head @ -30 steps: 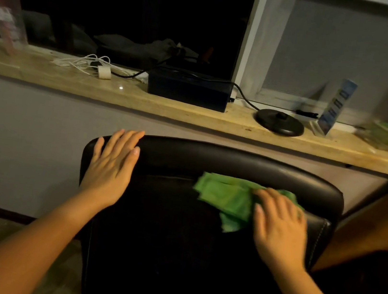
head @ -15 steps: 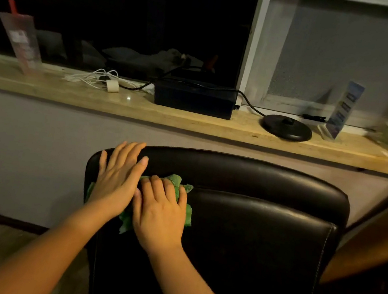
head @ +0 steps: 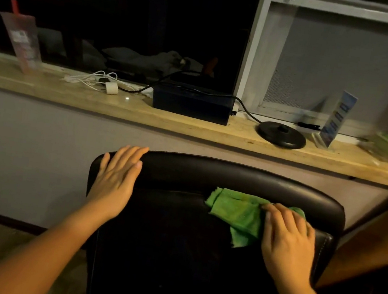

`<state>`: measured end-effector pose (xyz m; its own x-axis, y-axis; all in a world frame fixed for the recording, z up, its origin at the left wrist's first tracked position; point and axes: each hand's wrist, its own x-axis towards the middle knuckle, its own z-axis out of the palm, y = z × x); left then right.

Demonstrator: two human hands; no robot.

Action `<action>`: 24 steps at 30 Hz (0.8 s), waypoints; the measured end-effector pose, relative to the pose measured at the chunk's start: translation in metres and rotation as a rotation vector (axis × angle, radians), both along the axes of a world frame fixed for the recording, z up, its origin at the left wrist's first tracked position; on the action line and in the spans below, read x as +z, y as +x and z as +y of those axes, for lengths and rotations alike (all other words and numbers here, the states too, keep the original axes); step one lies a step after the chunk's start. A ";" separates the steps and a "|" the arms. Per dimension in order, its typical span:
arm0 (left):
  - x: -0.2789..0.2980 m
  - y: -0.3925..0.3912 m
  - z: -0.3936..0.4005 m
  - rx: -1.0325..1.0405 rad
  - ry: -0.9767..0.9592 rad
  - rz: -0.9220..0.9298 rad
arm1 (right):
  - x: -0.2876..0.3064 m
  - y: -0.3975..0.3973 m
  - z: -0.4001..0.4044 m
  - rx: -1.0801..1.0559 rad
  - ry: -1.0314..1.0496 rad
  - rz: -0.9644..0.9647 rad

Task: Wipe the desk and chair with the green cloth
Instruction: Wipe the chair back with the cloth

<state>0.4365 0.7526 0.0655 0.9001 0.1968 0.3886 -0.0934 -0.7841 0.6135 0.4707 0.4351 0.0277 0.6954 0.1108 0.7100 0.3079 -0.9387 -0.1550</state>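
A black leather chair point(head: 173, 244) stands in front of me with its backrest facing me. The crumpled green cloth point(head: 236, 211) lies against the upper right of the backrest. My right hand point(head: 287, 241) presses flat on the cloth's right part, fingers pointing up and left. At the top left corner of the backrest, my left hand point(head: 115, 178) rests flat with fingers spread, holding nothing. Beyond the chair runs the light wooden desk ledge point(head: 191, 126) under a dark window.
On the ledge stand a plastic cup with a red straw point(head: 21, 41), white cables with a charger point(head: 97, 82), a dark box point(head: 190, 104), a black round kettle base point(head: 281, 134), a blue sign card point(head: 336, 120) and a greenish packet point(head: 384, 147). A brown surface point(head: 376, 237) sits at right.
My right hand has swept the green cloth from the backrest's left side, beside my left hand, across to its right side. My left hand has stayed on the top left corner.
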 end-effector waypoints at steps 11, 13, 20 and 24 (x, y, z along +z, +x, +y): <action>-0.007 0.003 0.001 0.075 0.030 -0.021 | -0.008 -0.029 0.214 0.304 -0.009 -0.003; -0.007 0.003 0.004 0.066 0.012 -0.025 | -0.009 -0.031 0.227 0.330 -0.067 -0.008; 0.001 0.007 0.003 0.023 0.016 0.020 | -0.002 -0.006 0.177 0.445 -0.214 -0.125; 0.006 0.014 -0.008 -0.024 0.013 0.044 | 0.003 0.008 0.110 0.348 -0.221 -0.122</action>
<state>0.4502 0.7442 0.0716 0.9210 0.1700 0.3506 -0.0852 -0.7902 0.6070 0.4791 0.5451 0.0303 0.5017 0.4831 0.7176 0.6158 -0.7820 0.0959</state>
